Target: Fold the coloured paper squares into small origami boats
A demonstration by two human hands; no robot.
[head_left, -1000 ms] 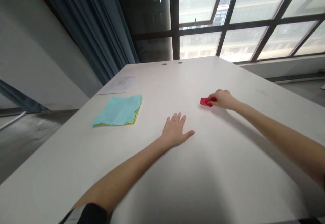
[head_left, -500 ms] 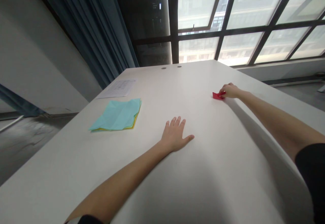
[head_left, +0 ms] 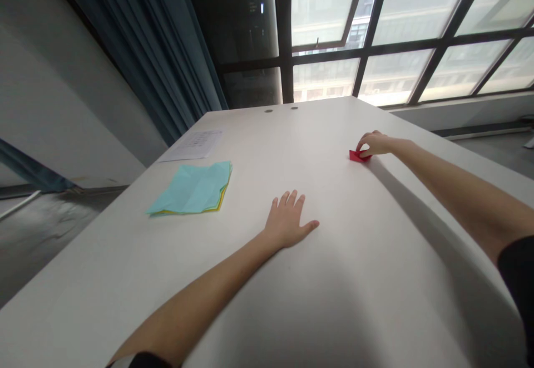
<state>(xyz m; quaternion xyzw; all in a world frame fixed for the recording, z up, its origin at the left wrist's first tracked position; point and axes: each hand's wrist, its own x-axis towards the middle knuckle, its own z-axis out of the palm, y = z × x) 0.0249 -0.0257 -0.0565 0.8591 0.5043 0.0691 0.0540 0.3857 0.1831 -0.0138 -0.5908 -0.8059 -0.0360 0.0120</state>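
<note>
My left hand (head_left: pixel 288 220) lies flat on the white table (head_left: pixel 342 279), fingers spread, holding nothing. My right hand (head_left: pixel 374 143) reaches far out to the right. Its fingertips are curled around a small folded red paper (head_left: pixel 357 156) that rests on the table. A stack of coloured paper sheets (head_left: pixel 192 187), light blue on top with yellow beneath, lies to the left of my left hand.
A printed white sheet (head_left: pixel 194 144) lies at the table's far left edge. Two small round holes (head_left: pixel 281 109) sit near the far edge. Dark blue curtains (head_left: pixel 158 45) and large windows (head_left: pixel 396 28) stand behind the table.
My right hand slid the red paper farther away and to the right, then its fingers lifted a little over it. My left hand stayed flat in place.
</note>
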